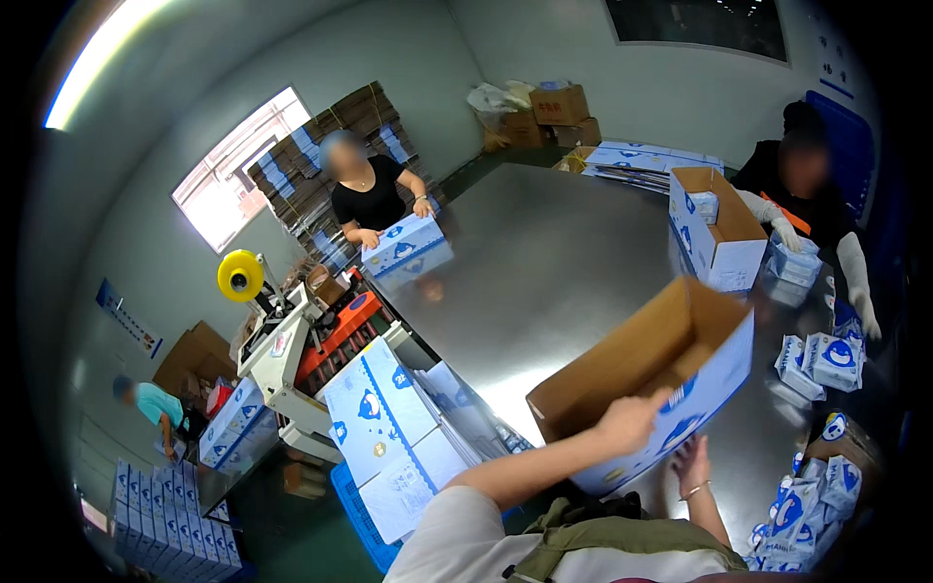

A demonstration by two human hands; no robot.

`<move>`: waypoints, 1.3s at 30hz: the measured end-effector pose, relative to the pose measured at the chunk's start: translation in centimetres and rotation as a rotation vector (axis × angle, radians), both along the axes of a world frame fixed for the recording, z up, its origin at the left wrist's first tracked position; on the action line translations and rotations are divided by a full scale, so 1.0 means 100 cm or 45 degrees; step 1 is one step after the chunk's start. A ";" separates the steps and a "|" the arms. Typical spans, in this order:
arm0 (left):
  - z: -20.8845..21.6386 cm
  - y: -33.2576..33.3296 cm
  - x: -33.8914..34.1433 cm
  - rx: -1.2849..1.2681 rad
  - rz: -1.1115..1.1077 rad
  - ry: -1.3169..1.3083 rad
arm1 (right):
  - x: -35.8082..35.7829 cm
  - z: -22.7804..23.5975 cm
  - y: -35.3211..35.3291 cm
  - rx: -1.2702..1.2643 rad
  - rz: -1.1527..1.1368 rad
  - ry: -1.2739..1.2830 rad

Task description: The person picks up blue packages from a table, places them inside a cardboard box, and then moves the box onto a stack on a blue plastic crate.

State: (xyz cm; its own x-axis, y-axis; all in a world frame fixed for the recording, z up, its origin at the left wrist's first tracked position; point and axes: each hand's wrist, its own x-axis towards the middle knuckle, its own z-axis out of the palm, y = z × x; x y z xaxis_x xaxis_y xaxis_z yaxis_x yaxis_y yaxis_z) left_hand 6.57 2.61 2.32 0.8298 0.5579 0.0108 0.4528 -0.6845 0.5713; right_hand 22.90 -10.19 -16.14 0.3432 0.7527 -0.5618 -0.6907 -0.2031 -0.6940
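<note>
An open, empty-looking carton [714,374], white and blue with a cartoon print and brown inside, is tilted over the metal table in front of me. My left hand [630,425] grips its near wall at the rim, fingers bent and the index finger lying along the edge. Lower down, my right hand [692,466] is against the carton's near underside with the palm turned up, a bracelet at the wrist. The fingertips are partly hidden by the box. Flat folded cartons [384,418] are stacked left of my left arm.
White-blue packets [802,515] are piled at the near right, with more packets [831,361] beyond. A gloved person handles packets beside another open carton [734,253]. Across the metal table [505,253], a person holds a closed carton [403,243]. A taping machine [292,369] stands left.
</note>
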 end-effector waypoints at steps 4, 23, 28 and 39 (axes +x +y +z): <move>-0.045 -0.041 0.021 -0.077 -0.120 0.126 | 0.034 0.018 0.017 0.306 -0.368 -0.502; -0.104 0.104 -0.093 0.063 0.906 0.432 | 0.042 -0.011 0.048 0.465 0.148 0.279; -0.108 0.118 -0.089 0.022 0.916 0.411 | 0.054 -0.070 0.038 0.406 -0.112 -0.509; -0.097 0.116 -0.098 -0.047 0.925 0.401 | 0.034 0.053 0.105 0.399 1.240 -2.548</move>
